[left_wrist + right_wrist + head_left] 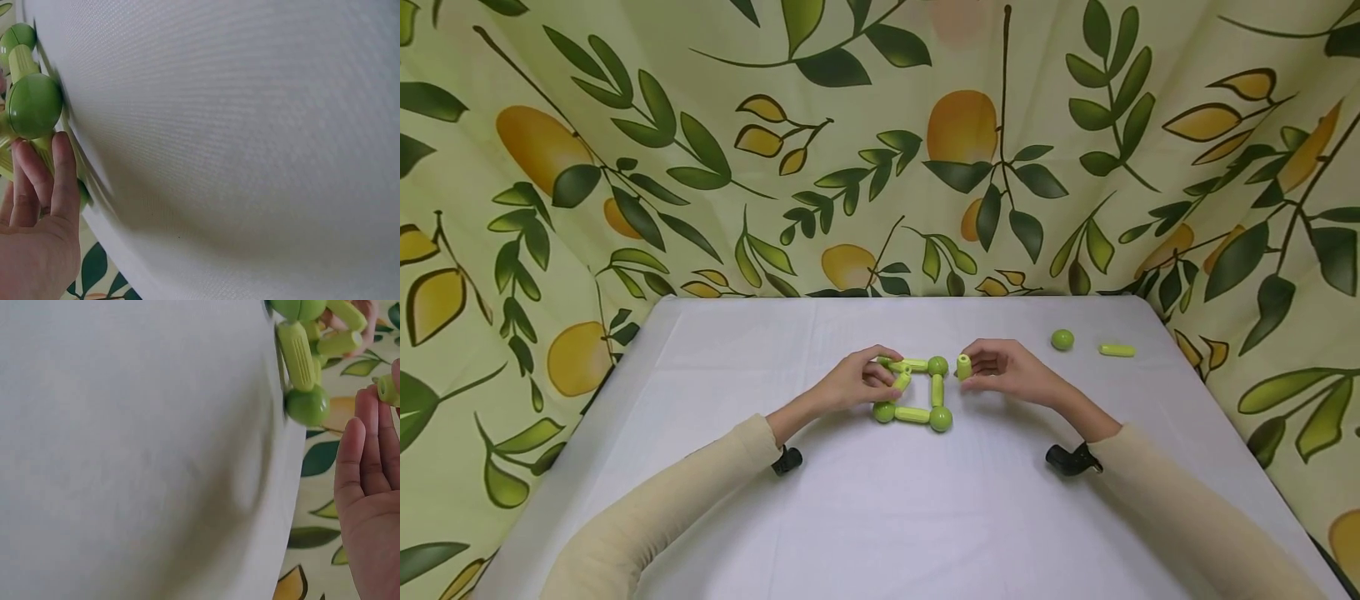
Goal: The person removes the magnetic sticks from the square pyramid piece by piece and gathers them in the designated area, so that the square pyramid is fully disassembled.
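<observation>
A square frame (912, 414) of light green rods and darker green balls lies on the white table, with rods also sticking up from it. My left hand (859, 382) grips the frame's left side, thumb and fingers around the rods there. In the left wrist view, fingertips reach just behind a green ball (35, 106). My right hand (1011, 371) pinches a loose light green rod (963, 367) upright, just right of the frame. The right wrist view catches that rod's end at the fingertips, apart from the frame's near ball (307, 405). The left hand partly hides the far left corner.
A loose green ball (1062, 339) and another light green rod (1117, 350) lie at the back right of the white table (880, 517). A fruit-and-leaf patterned curtain (865, 183) hangs behind the table and along both sides.
</observation>
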Motion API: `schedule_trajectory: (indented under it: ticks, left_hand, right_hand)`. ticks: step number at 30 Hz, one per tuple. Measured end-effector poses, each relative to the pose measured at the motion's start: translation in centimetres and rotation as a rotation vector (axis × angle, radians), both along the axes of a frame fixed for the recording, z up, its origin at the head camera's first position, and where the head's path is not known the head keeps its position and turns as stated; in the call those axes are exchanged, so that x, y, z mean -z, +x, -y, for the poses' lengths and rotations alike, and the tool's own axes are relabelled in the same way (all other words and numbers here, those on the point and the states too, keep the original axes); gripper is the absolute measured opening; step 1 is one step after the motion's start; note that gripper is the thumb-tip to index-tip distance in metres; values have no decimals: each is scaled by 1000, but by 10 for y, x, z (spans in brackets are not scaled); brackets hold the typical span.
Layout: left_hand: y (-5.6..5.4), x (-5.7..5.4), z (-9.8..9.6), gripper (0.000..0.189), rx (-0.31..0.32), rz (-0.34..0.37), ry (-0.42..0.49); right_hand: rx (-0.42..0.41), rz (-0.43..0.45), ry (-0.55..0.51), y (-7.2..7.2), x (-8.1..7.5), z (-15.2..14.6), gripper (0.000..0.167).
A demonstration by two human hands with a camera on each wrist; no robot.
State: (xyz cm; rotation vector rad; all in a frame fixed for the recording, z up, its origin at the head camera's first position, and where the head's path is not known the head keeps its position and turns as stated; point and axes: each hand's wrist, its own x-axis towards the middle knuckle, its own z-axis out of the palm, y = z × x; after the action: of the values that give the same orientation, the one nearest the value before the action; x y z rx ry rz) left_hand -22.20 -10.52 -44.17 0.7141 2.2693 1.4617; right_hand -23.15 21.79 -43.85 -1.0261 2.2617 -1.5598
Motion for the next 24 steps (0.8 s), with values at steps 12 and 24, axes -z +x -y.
schedule_trajectory:
  ticks: [12,24]
  left_hand:
    - [1,-2,0,52,-5,6,-14]
    - [1,-3,0,52,2,0,-8]
  right_hand:
    - [156,42,-24,13,1,-70,30]
    - [357,-24,89,41,7,-148,29]
